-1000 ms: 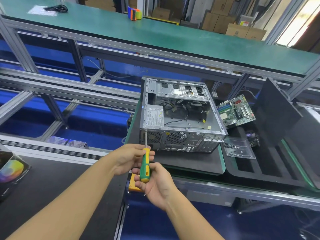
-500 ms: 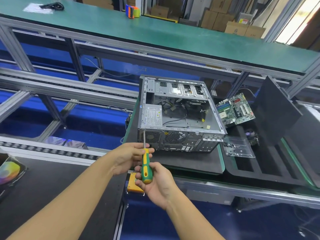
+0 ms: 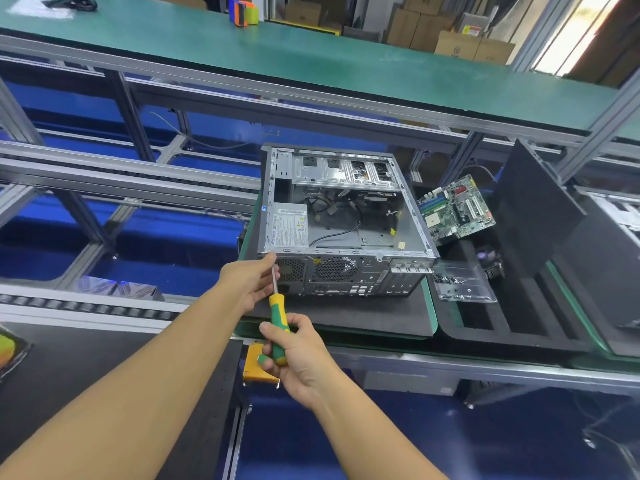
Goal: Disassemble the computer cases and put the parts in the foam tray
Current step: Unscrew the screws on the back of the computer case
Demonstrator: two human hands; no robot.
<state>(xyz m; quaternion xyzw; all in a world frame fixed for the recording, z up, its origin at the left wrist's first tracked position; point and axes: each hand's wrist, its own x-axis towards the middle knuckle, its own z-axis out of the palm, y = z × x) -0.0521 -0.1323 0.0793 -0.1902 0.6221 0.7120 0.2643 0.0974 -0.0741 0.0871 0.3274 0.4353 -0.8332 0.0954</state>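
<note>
Work surface: black mat [image 3: 346, 315] on a green-edged bench; the computer case [image 3: 341, 223] lies on its side on it, open side up, rear panel facing the wearer.
Room: aluminium-frame line with roller rails [image 3: 86, 308], blue floor below, a long green shelf [image 3: 311, 53] above, cardboard boxes [image 3: 460, 43] behind it.
Foam tray: black foam tray [image 3: 512, 336] just right of the case; a motherboard [image 3: 455, 209] leans at its far end, a clear plastic box [image 3: 462, 284] with small screws sits on it near the case's rear corner.
Right hand: right hand [image 3: 298, 351] wrapped around the green-and-yellow handle of the screwdriver [image 3: 277, 320], held firmly.
Left hand: left hand [image 3: 251, 280] with fingertips pinched narrowly on the metal shaft, close to the case's near left corner.
Inside case: power supply with a white label [image 3: 289, 226] at left, loose black cables mid-floor.
Hard to make out: driver tip hidden behind the left fingers; whether it touches the case, cannot tell. Label text unreadable.
Cut off: a dark panel [image 3: 540, 216] and a second case at the right edge; a colourful object at the left edge.
</note>
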